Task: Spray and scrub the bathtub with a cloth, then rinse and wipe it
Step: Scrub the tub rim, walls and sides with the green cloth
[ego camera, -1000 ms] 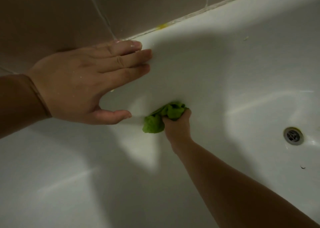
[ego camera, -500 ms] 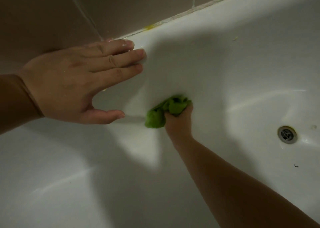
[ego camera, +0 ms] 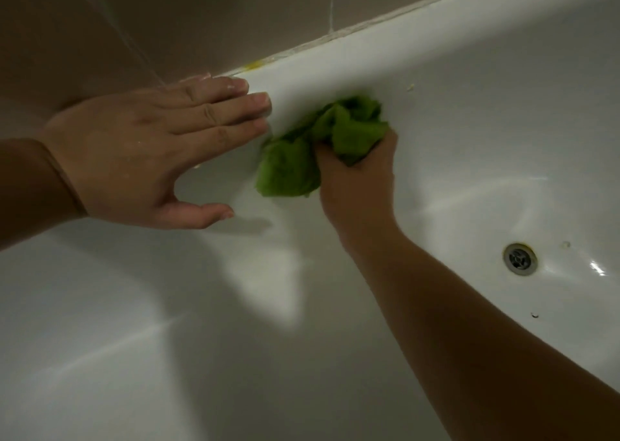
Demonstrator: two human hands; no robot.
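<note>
Gripping a bunched green cloth, right hand presses it to the white bathtub's far wall, just under the rim. Left hand, fingers straight, flat on that rim beside it. Drain near right edge.

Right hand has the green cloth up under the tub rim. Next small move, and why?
Probably sweep the cloth rightward along the wall just under the rim. The right hand grips it bunched against the tub wall, the left hand lies flat on the rim close beside it, and a small fleck sits on the wall further right.
</note>
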